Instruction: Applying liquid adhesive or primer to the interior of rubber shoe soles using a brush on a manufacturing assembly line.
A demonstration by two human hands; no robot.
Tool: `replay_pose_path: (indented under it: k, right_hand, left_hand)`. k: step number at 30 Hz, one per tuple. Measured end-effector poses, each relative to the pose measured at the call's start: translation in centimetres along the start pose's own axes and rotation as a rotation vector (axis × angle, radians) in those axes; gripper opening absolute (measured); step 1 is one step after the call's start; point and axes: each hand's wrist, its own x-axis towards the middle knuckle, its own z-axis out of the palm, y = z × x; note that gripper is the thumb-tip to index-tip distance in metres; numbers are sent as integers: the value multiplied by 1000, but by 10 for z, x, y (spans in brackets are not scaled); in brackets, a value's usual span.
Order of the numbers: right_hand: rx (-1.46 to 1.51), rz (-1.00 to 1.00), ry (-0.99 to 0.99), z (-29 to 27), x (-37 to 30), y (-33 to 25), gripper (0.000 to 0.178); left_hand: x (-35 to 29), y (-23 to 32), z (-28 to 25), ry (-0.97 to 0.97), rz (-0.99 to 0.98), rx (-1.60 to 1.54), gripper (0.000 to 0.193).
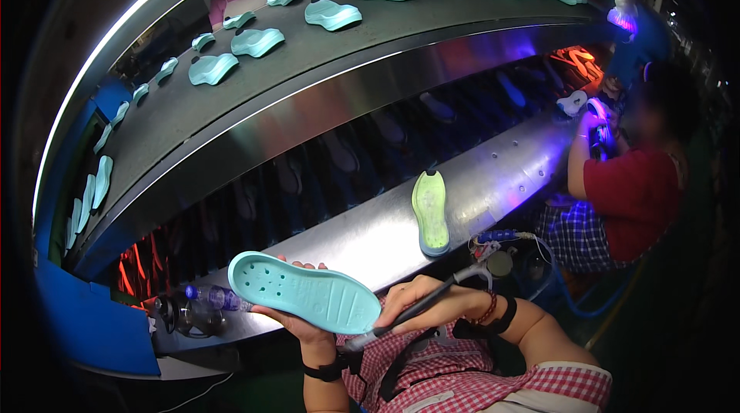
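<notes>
A light teal shoe sole [308, 293] rests tilted in my left hand [297, 326], whose fingers curl round its far edge and whose thumb side supports it from below. My right hand [432, 299] grips a slim, black-handled brush [420, 305]. Its pale tip sits at the sole's right end, by the lower edge; whether it touches is hard to tell. Holes and ridges mark the sole's face turned toward me. Beyond my hands, a yellow-green sole [432, 212] with a dark tab lies on the metal ledge [339, 247].
A conveyor belt [308, 50] carrying several teal soles curves across the back. Dark slots beneath it hold more soles, with red glowing heaters [139, 270] at the left. A plastic bottle [220, 297] lies left. At right, a co-worker in red [628, 174] handles a shoe part under violet light.
</notes>
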Motion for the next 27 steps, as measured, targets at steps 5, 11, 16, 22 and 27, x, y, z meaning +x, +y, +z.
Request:
replay_pose_path:
  k: [5, 11, 16, 22, 27]
  right_hand:
    - [135, 194, 282, -3, 3, -4, 22]
    - [244, 60, 186, -11, -1, -1, 23]
    - [681, 120, 373, -7, 6, 12, 19]
    - [869, 165, 495, 12, 19, 11, 17]
    - [304, 100, 459, 17, 10, 0, 18]
  left_hand:
    - [3, -1, 13, 91, 23, 178, 91]
    - [18, -6, 17, 33, -27, 121, 91]
    - [23, 2, 30, -116, -111, -128, 85]
    - [-14, -11, 56, 22, -162, -264, 60]
    - [-18, -16, 41, 123, -277, -294, 62]
